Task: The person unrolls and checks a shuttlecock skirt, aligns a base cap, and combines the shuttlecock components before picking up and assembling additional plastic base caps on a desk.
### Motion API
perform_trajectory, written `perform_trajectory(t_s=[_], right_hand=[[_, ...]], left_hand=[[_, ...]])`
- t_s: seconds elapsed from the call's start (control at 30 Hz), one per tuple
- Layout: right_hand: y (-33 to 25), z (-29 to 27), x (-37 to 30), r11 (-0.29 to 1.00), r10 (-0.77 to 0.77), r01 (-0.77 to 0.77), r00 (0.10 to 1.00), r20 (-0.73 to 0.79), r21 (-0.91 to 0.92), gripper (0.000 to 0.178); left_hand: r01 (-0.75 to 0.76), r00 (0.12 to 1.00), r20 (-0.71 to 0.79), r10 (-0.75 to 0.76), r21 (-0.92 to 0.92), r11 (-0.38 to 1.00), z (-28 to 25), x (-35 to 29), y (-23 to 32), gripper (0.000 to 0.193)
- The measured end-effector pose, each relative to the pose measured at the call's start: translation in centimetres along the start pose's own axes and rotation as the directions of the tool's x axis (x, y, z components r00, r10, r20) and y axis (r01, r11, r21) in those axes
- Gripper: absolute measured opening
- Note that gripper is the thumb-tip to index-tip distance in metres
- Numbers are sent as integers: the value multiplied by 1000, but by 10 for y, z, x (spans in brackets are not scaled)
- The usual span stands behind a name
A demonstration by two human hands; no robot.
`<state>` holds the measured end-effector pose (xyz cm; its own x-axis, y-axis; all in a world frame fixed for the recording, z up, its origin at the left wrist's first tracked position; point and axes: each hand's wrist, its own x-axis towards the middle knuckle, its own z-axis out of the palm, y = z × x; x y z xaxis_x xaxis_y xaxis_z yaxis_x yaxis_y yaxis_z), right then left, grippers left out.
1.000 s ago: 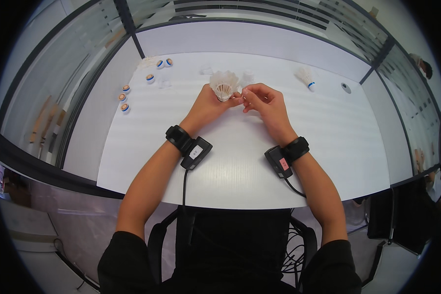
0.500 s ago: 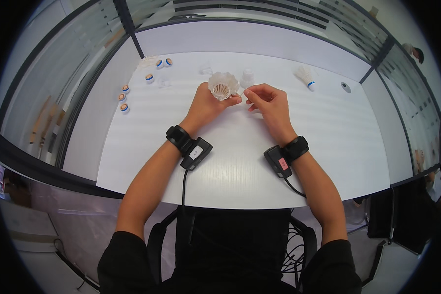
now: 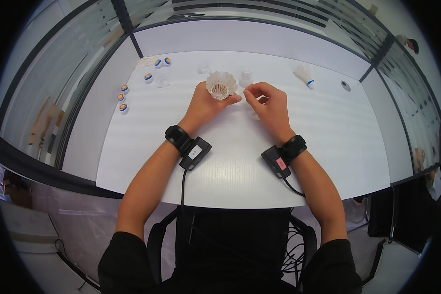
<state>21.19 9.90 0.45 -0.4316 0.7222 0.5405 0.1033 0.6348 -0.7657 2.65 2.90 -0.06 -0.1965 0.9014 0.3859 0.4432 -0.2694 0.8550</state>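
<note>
My left hand [image 3: 205, 105] is closed around a white feathered shuttlecock skirt [image 3: 222, 80], its wide ruffled end facing up toward me. Ribs show down inside the opening; whatever sits at its lower end is hidden by the hand. Just right of it, my right hand [image 3: 269, 103] has thumb and index finger pinched together, close to my left thumb. Something thin and pale may lie at those fingertips, too small to make out. Behind the hands stands a small translucent cup-like piece [image 3: 246, 76].
Several white shuttlecock heads [image 3: 148, 78] with blue bands lie along the left side. Clear plastic pieces [image 3: 204, 68] sit toward the back. A whole shuttlecock [image 3: 304, 77] rests at the right, near a grommet [image 3: 345, 86]. Low partitions [image 3: 250, 36] enclose the white desk [image 3: 230, 171].
The fingers of my right hand have curled in more, and the hand has shifted very slightly left. The left hand still holds the skirt in nearly the same place.
</note>
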Motion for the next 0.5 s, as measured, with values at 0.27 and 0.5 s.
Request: perform_trajectory(t_s=[0.27,0.5], right_hand=[[-4,0,0,982,-140,140,990,9,-128,7],[2,1,1,953,-167,176,984,57,-245,11]], left_hand=[[9,1000,19,-9,5,1000,5,-4,10,26],[55,998,-6,-55,42,998,6,-7,16,19]])
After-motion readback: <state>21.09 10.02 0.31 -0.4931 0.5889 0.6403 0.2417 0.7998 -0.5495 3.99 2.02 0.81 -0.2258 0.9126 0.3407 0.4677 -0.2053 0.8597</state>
